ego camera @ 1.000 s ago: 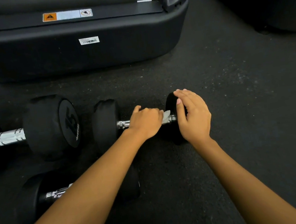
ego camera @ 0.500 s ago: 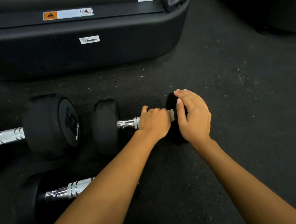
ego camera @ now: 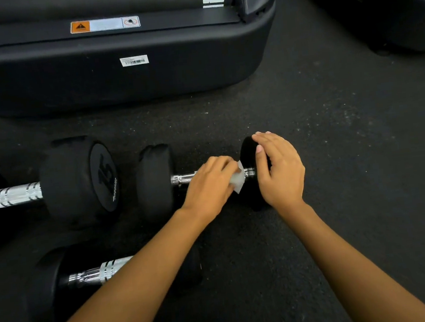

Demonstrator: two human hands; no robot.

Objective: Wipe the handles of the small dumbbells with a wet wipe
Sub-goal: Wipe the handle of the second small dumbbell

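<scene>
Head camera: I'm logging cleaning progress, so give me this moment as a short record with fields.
being wiped: small dumbbell, lying on the floor
left hand: holds the wet wipe around the chrome handle, near its right end
right hand: rests over the right head, fingers fairly straight
others: dumbbell marked 15 to the left; nearer dumbbell, partly hidden by the left forearm
behind: black machine base

Small dumbbell (ego camera: 156,181) laid on dark floor (ego camera: 335,149), wet wipe (ego camera: 238,180) held round chrome handle (ego camera: 182,178) by left hand (ego camera: 208,184), right end weight (ego camera: 248,152) steadied by right hand (ego camera: 279,170), two larger dumbbells (ego camera: 75,179) positioned at left.
</scene>
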